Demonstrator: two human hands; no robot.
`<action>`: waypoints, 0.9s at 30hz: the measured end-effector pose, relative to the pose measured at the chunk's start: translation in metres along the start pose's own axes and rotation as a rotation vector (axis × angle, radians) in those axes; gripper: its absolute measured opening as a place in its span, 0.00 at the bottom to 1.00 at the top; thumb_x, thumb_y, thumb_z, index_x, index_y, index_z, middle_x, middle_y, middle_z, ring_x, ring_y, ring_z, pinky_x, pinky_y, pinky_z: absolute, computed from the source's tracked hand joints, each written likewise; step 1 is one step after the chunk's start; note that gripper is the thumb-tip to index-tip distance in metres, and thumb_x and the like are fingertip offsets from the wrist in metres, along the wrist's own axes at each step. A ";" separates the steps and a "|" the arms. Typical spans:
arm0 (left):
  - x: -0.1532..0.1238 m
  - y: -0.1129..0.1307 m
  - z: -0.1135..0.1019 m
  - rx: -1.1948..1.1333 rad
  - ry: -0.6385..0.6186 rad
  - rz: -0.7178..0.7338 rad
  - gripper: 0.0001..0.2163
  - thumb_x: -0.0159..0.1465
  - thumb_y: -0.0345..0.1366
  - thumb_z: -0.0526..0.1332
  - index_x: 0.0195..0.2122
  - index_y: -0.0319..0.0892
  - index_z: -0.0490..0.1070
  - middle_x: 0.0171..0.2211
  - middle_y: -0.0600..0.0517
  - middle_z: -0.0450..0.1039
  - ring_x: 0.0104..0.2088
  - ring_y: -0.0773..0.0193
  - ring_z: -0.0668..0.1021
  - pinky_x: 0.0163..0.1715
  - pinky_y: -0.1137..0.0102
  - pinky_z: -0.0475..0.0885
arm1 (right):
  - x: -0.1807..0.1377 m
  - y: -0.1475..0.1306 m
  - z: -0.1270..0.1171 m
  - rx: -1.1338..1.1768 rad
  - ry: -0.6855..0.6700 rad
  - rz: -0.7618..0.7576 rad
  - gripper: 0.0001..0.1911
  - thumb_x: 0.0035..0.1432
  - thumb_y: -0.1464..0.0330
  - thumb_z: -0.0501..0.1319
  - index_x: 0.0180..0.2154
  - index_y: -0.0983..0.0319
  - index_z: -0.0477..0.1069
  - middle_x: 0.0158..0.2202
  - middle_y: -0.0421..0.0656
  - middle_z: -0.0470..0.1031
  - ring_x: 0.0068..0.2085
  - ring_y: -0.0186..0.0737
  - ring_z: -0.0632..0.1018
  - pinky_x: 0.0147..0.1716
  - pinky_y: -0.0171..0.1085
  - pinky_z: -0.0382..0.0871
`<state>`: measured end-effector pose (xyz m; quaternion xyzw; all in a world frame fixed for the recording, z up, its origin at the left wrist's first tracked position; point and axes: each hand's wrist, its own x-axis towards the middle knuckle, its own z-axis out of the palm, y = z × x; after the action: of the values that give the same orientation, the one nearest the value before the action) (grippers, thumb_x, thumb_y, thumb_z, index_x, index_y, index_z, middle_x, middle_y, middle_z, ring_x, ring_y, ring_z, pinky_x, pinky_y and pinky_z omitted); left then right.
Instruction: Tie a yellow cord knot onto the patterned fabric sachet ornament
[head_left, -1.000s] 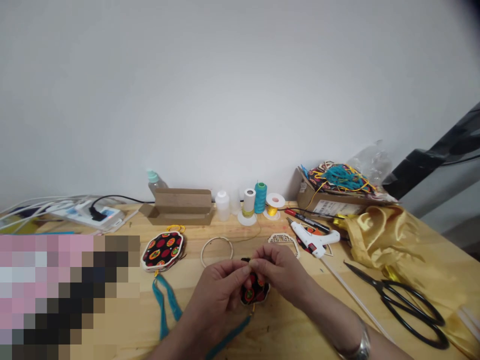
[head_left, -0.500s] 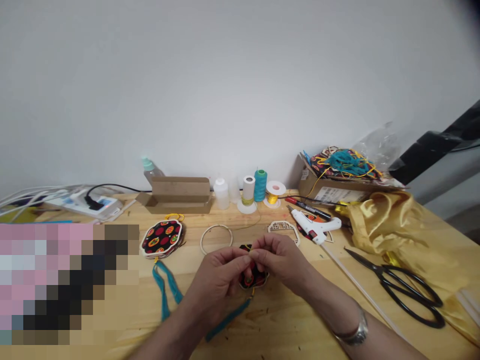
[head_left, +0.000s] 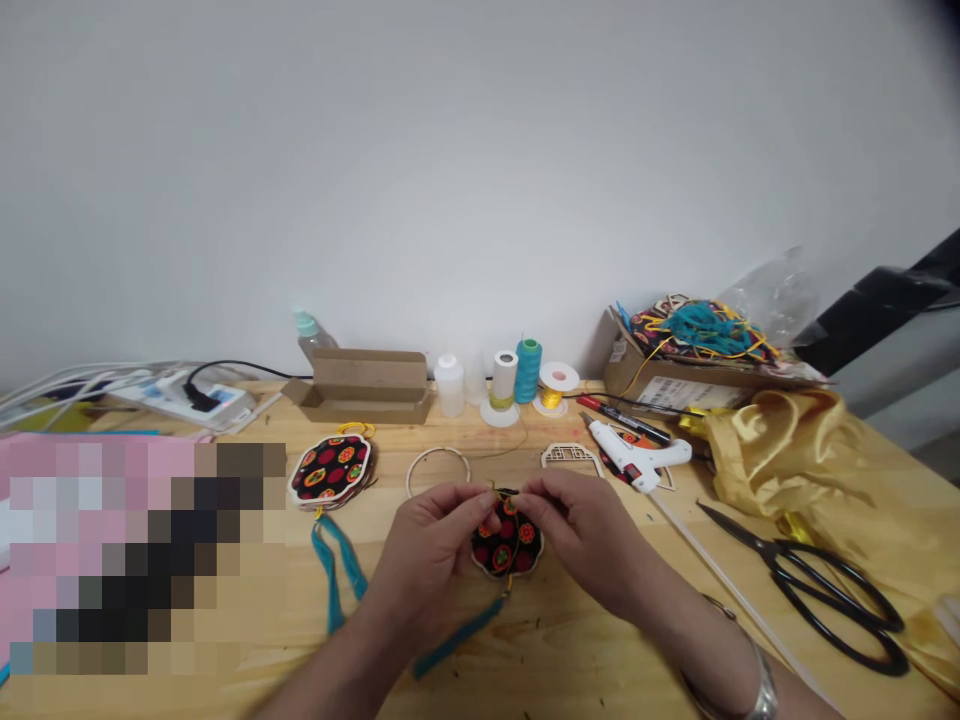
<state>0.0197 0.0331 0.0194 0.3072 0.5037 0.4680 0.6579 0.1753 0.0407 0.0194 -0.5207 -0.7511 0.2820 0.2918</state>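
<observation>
A small black fabric ornament (head_left: 508, 545) with red and orange flowers lies on the wooden table (head_left: 570, 650) between my hands. My left hand (head_left: 431, 550) pinches its upper left edge with thumb and forefinger. My right hand (head_left: 581, 530) pinches the top right, where a thin yellow cord sits. A teal tassel (head_left: 454, 640) trails from the ornament's bottom toward me. A second, larger ornament (head_left: 330, 470) of the same fabric lies to the left with a teal ribbon (head_left: 336, 570) below it.
Behind my hands lie a wooden ring (head_left: 438, 470) and a carved wooden frame (head_left: 571, 458). A white glue gun (head_left: 637, 455), black scissors (head_left: 817, 580), yellow satin cloth (head_left: 795, 450), thread spools (head_left: 528, 370), a cardboard box (head_left: 675, 375) and a cardboard tray (head_left: 364, 385) surround them.
My hands have drawn slightly apart, uncovering more of the small ornament. The view has shifted a little, so the table things sit slightly higher than a second ago.
</observation>
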 end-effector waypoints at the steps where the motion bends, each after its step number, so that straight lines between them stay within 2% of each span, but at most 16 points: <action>1: 0.000 0.000 0.000 -0.016 -0.002 0.000 0.04 0.49 0.33 0.66 0.22 0.37 0.74 0.16 0.56 0.71 0.12 0.79 0.59 0.11 0.79 0.50 | -0.003 -0.003 0.001 -0.036 0.003 -0.016 0.13 0.59 0.65 0.52 0.25 0.61 0.69 0.22 0.38 0.70 0.24 0.32 0.68 0.25 0.33 0.56; 5: 0.002 -0.004 -0.001 -0.055 0.013 -0.009 0.05 0.48 0.33 0.67 0.24 0.37 0.74 0.13 0.57 0.67 0.12 0.79 0.58 0.11 0.80 0.49 | -0.014 -0.012 0.010 -0.185 0.055 -0.185 0.11 0.61 0.68 0.51 0.29 0.60 0.68 0.25 0.39 0.72 0.26 0.33 0.69 0.26 0.34 0.55; 8: 0.005 -0.007 -0.004 -0.047 0.019 -0.003 0.07 0.49 0.34 0.66 0.25 0.36 0.74 0.16 0.56 0.69 0.13 0.79 0.58 0.12 0.80 0.50 | -0.021 -0.013 0.023 -0.411 0.126 -0.419 0.07 0.59 0.72 0.51 0.32 0.63 0.67 0.27 0.43 0.71 0.28 0.37 0.69 0.26 0.37 0.55; 11: 0.006 -0.009 -0.007 -0.072 -0.005 -0.009 0.08 0.50 0.36 0.66 0.25 0.35 0.73 0.21 0.52 0.73 0.13 0.80 0.57 0.13 0.80 0.50 | -0.026 -0.012 0.033 -0.638 0.110 -0.601 0.09 0.58 0.77 0.49 0.33 0.64 0.66 0.26 0.45 0.69 0.26 0.39 0.68 0.24 0.38 0.54; 13: 0.007 -0.009 -0.008 -0.097 -0.018 -0.017 0.08 0.50 0.36 0.65 0.24 0.36 0.72 0.19 0.54 0.71 0.13 0.80 0.56 0.12 0.80 0.48 | -0.027 -0.013 0.035 -0.725 0.064 -0.667 0.10 0.57 0.77 0.47 0.33 0.65 0.66 0.24 0.45 0.68 0.25 0.39 0.67 0.23 0.39 0.55; 16: 0.007 -0.010 -0.009 -0.131 -0.031 -0.021 0.07 0.51 0.36 0.65 0.24 0.37 0.70 0.14 0.59 0.64 0.13 0.79 0.56 0.12 0.81 0.47 | -0.027 -0.016 0.032 -0.702 -0.021 -0.783 0.09 0.57 0.76 0.49 0.29 0.64 0.67 0.23 0.44 0.67 0.24 0.39 0.66 0.22 0.39 0.55; 18: 0.006 -0.010 -0.009 -0.144 -0.032 -0.023 0.07 0.50 0.35 0.66 0.25 0.38 0.70 0.13 0.61 0.59 0.13 0.79 0.56 0.12 0.81 0.47 | -0.025 -0.017 0.027 -0.554 -0.049 -0.824 0.09 0.57 0.71 0.52 0.26 0.63 0.66 0.23 0.43 0.68 0.25 0.38 0.67 0.22 0.39 0.57; 20: 0.005 -0.010 -0.007 -0.148 -0.027 -0.028 0.07 0.50 0.35 0.66 0.25 0.38 0.71 0.13 0.62 0.58 0.13 0.79 0.56 0.12 0.81 0.47 | -0.022 -0.017 0.021 -0.311 0.000 -0.741 0.10 0.57 0.67 0.54 0.25 0.63 0.67 0.25 0.43 0.69 0.29 0.38 0.68 0.27 0.38 0.61; 22: 0.003 -0.009 -0.005 -0.135 -0.011 -0.031 0.06 0.50 0.34 0.67 0.26 0.37 0.72 0.13 0.61 0.60 0.13 0.80 0.57 0.12 0.81 0.47 | -0.016 -0.014 0.017 -0.056 0.144 -0.501 0.08 0.57 0.69 0.55 0.28 0.64 0.69 0.30 0.44 0.71 0.35 0.37 0.70 0.35 0.38 0.64; 24: 0.001 -0.008 -0.002 -0.117 0.001 -0.029 0.06 0.50 0.33 0.67 0.26 0.37 0.73 0.13 0.60 0.63 0.12 0.80 0.58 0.11 0.82 0.48 | -0.009 -0.011 0.016 0.167 0.269 -0.203 0.05 0.56 0.70 0.56 0.30 0.63 0.70 0.33 0.44 0.72 0.37 0.37 0.71 0.37 0.38 0.65; 25: 0.000 -0.008 -0.001 -0.111 -0.002 -0.031 0.05 0.50 0.33 0.66 0.26 0.36 0.74 0.14 0.58 0.66 0.13 0.80 0.60 0.11 0.82 0.50 | -0.006 -0.009 0.016 0.280 0.261 -0.066 0.05 0.55 0.70 0.57 0.31 0.63 0.70 0.33 0.44 0.72 0.36 0.37 0.72 0.36 0.38 0.66; 27: -0.001 -0.007 0.002 -0.111 -0.036 -0.033 0.05 0.50 0.32 0.66 0.26 0.36 0.74 0.17 0.55 0.70 0.16 0.77 0.66 0.14 0.82 0.57 | -0.001 -0.006 0.018 0.511 0.160 0.159 0.06 0.52 0.67 0.59 0.31 0.63 0.70 0.30 0.43 0.73 0.32 0.37 0.74 0.31 0.36 0.68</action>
<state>0.0235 0.0293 0.0140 0.2702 0.4702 0.4786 0.6906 0.1586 0.0354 0.0111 -0.5082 -0.5871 0.4422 0.4489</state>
